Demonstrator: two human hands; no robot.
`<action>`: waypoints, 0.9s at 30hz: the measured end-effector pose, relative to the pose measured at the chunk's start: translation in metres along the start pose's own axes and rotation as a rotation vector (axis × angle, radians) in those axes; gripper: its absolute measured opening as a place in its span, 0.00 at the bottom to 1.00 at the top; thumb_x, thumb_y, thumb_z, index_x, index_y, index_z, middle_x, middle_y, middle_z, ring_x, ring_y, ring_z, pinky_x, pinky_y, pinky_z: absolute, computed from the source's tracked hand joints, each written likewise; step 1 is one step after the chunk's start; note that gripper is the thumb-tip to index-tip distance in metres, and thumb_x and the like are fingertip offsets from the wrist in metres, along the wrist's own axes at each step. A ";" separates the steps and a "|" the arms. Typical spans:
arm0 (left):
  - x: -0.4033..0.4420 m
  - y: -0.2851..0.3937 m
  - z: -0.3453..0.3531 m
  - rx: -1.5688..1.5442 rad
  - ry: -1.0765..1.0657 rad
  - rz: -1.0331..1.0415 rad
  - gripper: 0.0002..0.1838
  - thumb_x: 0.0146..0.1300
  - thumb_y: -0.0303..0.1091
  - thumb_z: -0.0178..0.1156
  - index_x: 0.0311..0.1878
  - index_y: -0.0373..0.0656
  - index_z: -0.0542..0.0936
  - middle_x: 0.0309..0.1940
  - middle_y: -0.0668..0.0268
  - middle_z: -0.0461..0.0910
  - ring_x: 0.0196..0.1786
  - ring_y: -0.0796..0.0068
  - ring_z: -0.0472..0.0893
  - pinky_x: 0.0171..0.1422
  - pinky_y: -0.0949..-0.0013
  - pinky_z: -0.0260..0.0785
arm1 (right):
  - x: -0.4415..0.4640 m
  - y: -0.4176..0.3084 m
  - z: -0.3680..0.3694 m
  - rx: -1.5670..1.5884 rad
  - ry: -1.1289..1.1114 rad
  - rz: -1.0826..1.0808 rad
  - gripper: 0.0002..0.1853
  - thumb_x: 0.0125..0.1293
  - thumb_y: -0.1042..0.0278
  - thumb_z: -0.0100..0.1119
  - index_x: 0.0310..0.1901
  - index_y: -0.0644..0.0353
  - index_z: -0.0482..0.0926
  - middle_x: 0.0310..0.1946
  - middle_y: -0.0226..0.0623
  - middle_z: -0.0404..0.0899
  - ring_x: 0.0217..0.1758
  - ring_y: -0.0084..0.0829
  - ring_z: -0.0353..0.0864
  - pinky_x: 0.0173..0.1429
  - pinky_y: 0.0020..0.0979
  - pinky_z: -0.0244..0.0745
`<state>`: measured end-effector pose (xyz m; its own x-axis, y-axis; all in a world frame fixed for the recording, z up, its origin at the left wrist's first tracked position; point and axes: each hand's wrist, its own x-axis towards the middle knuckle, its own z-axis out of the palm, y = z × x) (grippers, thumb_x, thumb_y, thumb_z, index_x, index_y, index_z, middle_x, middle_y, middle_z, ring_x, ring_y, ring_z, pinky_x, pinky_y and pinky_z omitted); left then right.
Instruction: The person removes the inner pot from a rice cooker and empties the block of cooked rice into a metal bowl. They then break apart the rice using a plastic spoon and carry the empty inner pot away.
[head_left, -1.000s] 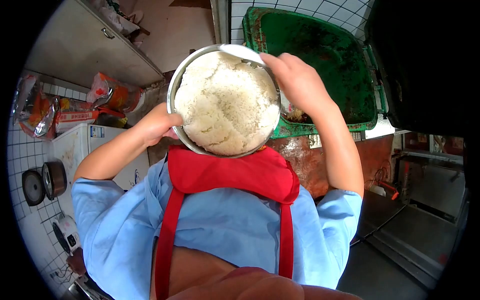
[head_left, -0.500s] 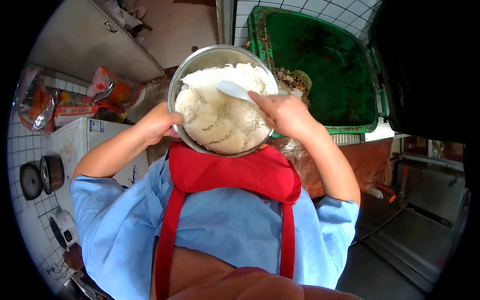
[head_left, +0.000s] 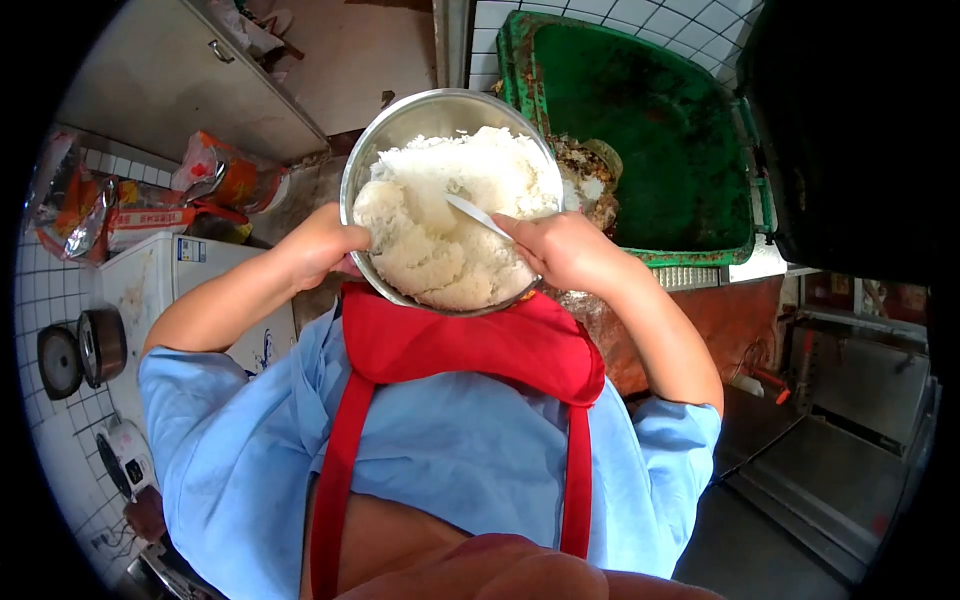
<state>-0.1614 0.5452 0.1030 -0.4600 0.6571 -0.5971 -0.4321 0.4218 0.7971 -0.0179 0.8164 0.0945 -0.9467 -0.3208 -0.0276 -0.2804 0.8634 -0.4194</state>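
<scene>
In front of my chest is a round metal bowl [head_left: 408, 112] holding a big mass of cooked white rice [head_left: 440, 262]. My left hand [head_left: 328, 243] is closed on the bowl's left rim, thumb on the inside. My right hand [head_left: 572, 250] grips the handle of a white rice paddle [head_left: 478, 215] above the bowl's right side. The paddle is turned on edge, its tip at a hollow in the middle of the rice. My right fingers are partly hidden behind the hand.
A large green waste bin [head_left: 640, 130] with food scraps [head_left: 590, 175] stands open at the upper right. On the left, a white appliance [head_left: 150, 290] carries orange packages [head_left: 225, 175]. A rice cooker [head_left: 127, 455] and a dark pot [head_left: 103, 345] are at the far left.
The paddle has turned from showing its flat face to standing on edge, and its tip has moved lower and slightly right. My left hand still holds the bowl's rim.
</scene>
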 end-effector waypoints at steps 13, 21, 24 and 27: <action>-0.005 -0.009 0.003 -0.042 0.035 0.007 0.24 0.50 0.22 0.49 0.54 0.31 0.71 0.43 0.56 0.78 0.39 0.68 0.81 0.39 0.67 0.78 | -0.010 -0.020 -0.076 -0.195 0.131 -0.125 0.24 0.48 0.78 0.54 0.50 0.55 0.78 0.23 0.41 0.76 0.28 0.41 0.78 0.33 0.38 0.73; -0.011 -0.020 0.012 -0.056 0.110 0.011 0.25 0.50 0.21 0.50 0.56 0.32 0.70 0.41 0.57 0.78 0.36 0.68 0.81 0.32 0.69 0.77 | 0.023 -0.028 -0.059 -0.357 -0.094 -0.272 0.25 0.51 0.77 0.53 0.55 0.55 0.76 0.20 0.39 0.73 0.24 0.39 0.76 0.28 0.38 0.71; -0.016 -0.024 0.018 -0.067 0.148 -0.014 0.25 0.50 0.22 0.51 0.56 0.33 0.70 0.42 0.57 0.78 0.35 0.69 0.81 0.33 0.70 0.77 | 0.018 -0.032 -0.035 -0.346 -0.077 -0.304 0.26 0.53 0.76 0.53 0.57 0.56 0.73 0.21 0.40 0.73 0.25 0.40 0.76 0.28 0.39 0.71; -0.017 -0.018 0.032 -0.091 0.175 -0.069 0.23 0.51 0.23 0.51 0.54 0.32 0.72 0.41 0.57 0.78 0.37 0.68 0.81 0.35 0.68 0.77 | 0.015 -0.010 -0.035 -0.191 -0.125 -0.286 0.31 0.50 0.78 0.54 0.60 0.53 0.71 0.22 0.42 0.73 0.26 0.41 0.76 0.31 0.39 0.72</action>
<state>-0.1209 0.5457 0.1015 -0.5514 0.5063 -0.6631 -0.5320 0.3989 0.7469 -0.0344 0.8165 0.1302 -0.8024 -0.5948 -0.0488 -0.5667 0.7851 -0.2498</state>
